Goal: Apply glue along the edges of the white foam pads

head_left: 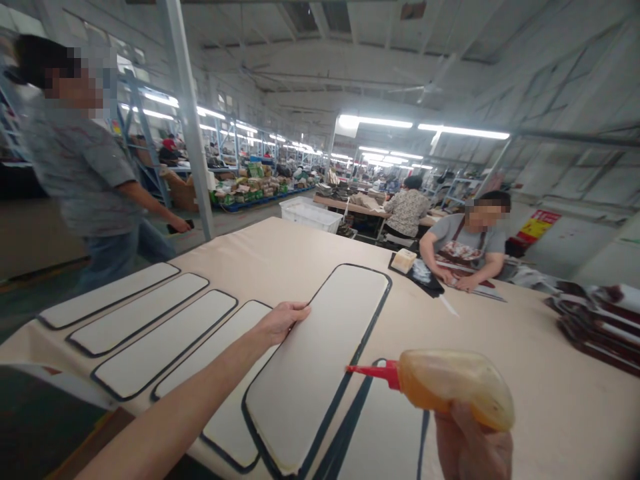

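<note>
My left hand grips the long left edge of a white panel with a dark border, its thumb lying on the face. The panel is rounded at its corners and is raised at a slant over the table. In my right hand is a squeeze bottle of amber liquid, tipped on its side. Its red nozzle points left, with the tip at the panel's right dark edge; whether it touches I cannot tell. Beneath lies another bordered panel, partly hidden by the bottle and the held panel.
Several similar panels lie in a row on the beige-covered table. Across the table a co-worker handles dark material. Stacked brown-and-white pieces sit at the right edge. Another person stands left, near a metal post.
</note>
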Motion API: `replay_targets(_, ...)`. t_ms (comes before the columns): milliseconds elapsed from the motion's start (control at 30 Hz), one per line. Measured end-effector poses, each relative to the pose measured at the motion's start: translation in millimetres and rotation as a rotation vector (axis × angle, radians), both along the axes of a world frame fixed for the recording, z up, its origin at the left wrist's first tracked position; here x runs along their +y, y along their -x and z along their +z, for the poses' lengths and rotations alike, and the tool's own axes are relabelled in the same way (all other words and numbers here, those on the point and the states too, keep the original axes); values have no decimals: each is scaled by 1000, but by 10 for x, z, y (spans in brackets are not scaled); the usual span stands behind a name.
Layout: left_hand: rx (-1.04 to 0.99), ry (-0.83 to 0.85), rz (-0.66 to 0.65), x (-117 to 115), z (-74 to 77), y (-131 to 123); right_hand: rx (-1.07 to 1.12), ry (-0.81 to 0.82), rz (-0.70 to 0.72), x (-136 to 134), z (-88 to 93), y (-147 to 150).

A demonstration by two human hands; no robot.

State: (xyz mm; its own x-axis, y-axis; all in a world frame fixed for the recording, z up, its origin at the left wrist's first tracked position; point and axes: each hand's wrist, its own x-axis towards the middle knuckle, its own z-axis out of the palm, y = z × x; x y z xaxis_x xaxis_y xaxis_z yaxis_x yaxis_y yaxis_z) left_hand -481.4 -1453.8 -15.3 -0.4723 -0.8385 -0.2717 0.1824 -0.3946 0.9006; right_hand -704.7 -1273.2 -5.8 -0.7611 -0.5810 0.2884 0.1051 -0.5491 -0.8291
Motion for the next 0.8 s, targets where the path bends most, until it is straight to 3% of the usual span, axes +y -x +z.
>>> replay_targets(200, -4, 16, 24, -71, -17, 45, -21, -25, 92, 63, -74, 48)
replay_targets(433, -15, 40, 9, -153, -13, 125, -26, -65, 45, 132, -81, 47)
replay_targets(533, -27, 42, 13, -167, 2, 164, -43, -57, 103, 163, -93, 71)
replay_targets(800, -61, 28, 70, -160, 61, 252, 3, -85, 232, 276, -308, 209)
